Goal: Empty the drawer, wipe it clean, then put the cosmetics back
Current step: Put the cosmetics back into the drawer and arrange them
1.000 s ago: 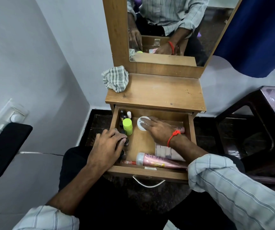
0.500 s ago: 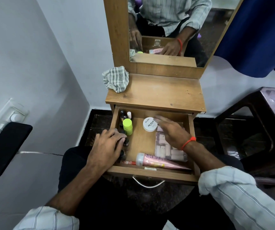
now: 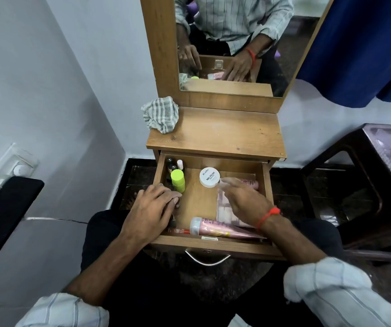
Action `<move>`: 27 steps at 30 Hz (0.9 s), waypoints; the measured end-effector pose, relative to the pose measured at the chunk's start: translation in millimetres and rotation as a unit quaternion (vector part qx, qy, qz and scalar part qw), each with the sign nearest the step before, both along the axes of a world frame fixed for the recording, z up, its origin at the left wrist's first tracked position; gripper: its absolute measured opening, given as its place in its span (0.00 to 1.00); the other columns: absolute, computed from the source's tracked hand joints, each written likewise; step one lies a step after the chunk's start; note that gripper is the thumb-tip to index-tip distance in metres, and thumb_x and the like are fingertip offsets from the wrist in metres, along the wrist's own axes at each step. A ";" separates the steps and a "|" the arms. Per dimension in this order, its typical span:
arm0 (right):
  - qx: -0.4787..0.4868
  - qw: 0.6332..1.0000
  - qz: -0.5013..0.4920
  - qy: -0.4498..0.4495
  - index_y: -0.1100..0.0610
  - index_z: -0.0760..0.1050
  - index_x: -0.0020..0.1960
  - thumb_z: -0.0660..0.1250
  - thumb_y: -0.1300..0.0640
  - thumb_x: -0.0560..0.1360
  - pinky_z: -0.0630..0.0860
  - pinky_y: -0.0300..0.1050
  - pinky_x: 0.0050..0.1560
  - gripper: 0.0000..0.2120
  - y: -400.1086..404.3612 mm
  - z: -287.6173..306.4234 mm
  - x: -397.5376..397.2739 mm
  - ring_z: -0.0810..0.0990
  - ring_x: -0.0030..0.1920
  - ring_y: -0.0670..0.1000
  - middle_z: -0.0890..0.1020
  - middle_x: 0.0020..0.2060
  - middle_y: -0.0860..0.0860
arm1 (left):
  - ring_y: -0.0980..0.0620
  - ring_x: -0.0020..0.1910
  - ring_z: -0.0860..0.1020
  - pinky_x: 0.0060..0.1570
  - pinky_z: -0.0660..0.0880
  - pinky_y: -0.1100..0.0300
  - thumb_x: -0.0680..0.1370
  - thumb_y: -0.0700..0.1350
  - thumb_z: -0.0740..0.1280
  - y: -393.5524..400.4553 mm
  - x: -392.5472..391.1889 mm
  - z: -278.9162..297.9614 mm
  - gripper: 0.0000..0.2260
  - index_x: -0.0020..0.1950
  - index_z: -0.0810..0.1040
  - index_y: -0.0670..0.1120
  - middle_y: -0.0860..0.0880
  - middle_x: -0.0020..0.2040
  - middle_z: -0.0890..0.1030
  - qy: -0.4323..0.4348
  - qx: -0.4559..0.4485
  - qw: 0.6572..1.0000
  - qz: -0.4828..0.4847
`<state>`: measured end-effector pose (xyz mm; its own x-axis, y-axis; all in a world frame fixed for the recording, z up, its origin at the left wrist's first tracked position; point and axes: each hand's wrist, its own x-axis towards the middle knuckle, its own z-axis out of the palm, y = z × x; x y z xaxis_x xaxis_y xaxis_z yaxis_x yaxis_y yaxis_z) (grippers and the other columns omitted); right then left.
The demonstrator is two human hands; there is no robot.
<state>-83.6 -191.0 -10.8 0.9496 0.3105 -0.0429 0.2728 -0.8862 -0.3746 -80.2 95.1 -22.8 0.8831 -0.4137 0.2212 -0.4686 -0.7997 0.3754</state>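
The wooden drawer (image 3: pixel 213 246) is pulled out over my lap with cosmetics in it. A white round nail-polish jar (image 3: pixel 210 177) lies at the back, with a neon-green-capped bottle (image 3: pixel 178 181) and small dark bottles (image 3: pixel 171 164) to its left. A pink tube (image 3: pixel 225 230) lies along the front. My right hand (image 3: pixel 244 201) hovers over a clear packet of pink-white pieces (image 3: pixel 222 210), fingers stretched toward the jar and holding nothing. My left hand (image 3: pixel 152 208) rests on the drawer's left side, fingers lying loosely over small dark items. A striped cloth (image 3: pixel 161 115) sits on the tabletop.
A mirror (image 3: pixel 232 43) stands behind the tabletop (image 3: pixel 225 135). A dark wooden chair (image 3: pixel 355 185) is close on the right, below a blue curtain (image 3: pixel 366 43). A black phone (image 3: pixel 3 213) hangs by a wall switch (image 3: pixel 20 167) on the left wall.
My right hand has left the white jar, uncovering it, and drawn back to the right over the clear packet. My left hand has stayed in place.
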 end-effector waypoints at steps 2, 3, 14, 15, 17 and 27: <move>-0.040 0.999 0.008 0.011 0.56 0.65 0.74 0.53 0.62 0.82 0.65 0.53 0.73 0.21 15.1 2.3 24.0 0.63 0.75 0.55 0.65 0.75 0.57 | 0.54 0.58 0.74 0.52 0.68 0.57 0.84 0.49 0.62 0.1 -0.1 0.4 0.12 0.64 0.81 0.52 0.55 0.56 0.80 0.002 0.001 1.000 0.011; -0.063 0.998 0.014 0.016 0.57 0.64 0.75 0.53 0.62 0.82 0.62 0.54 0.74 0.21 23.2 2.8 32.2 0.61 0.76 0.56 0.63 0.76 0.58 | 0.54 0.58 0.74 0.52 0.68 0.57 0.83 0.47 0.63 -0.1 -0.1 0.9 0.12 0.64 0.81 0.52 0.55 0.56 0.80 0.005 0.001 1.000 0.014; -0.192 0.968 0.164 0.008 0.57 0.71 0.68 0.62 0.54 0.78 0.58 0.61 0.74 0.19 44.8 -18.7 6.5 0.61 0.75 0.57 0.71 0.71 0.52 | 0.50 0.62 0.75 0.54 0.71 0.52 0.82 0.42 0.65 1.5 1.0 -0.5 0.13 0.65 0.80 0.51 0.53 0.58 0.81 0.012 -0.005 1.000 0.011; -0.199 0.966 0.163 0.013 0.56 0.71 0.68 0.62 0.52 0.79 0.58 0.61 0.73 0.19 43.0 -18.9 4.4 0.61 0.75 0.57 0.72 0.71 0.51 | 0.50 0.62 0.75 0.54 0.71 0.52 0.81 0.41 0.65 1.8 0.9 -0.8 0.13 0.65 0.80 0.50 0.53 0.57 0.81 0.010 -0.006 1.000 0.009; -0.193 0.968 0.155 0.029 0.55 0.73 0.67 0.62 0.50 0.79 0.58 0.61 0.73 0.19 40.0 -13.9 4.6 0.60 0.76 0.57 0.73 0.70 0.49 | 0.50 0.61 0.75 0.53 0.71 0.53 0.81 0.41 0.66 1.3 -0.2 -1.3 0.14 0.65 0.80 0.50 0.53 0.57 0.81 0.007 -0.006 1.000 0.008; -0.143 0.979 -0.063 0.130 0.59 0.68 0.71 0.61 0.59 0.78 0.67 0.56 0.69 0.22 6.7 -14.7 6.4 0.68 0.70 0.60 0.70 0.70 0.58 | 0.52 0.59 0.75 0.52 0.71 0.55 0.82 0.42 0.65 0.4 -0.5 0.4 0.14 0.66 0.80 0.51 0.53 0.57 0.81 0.008 -0.009 1.000 0.013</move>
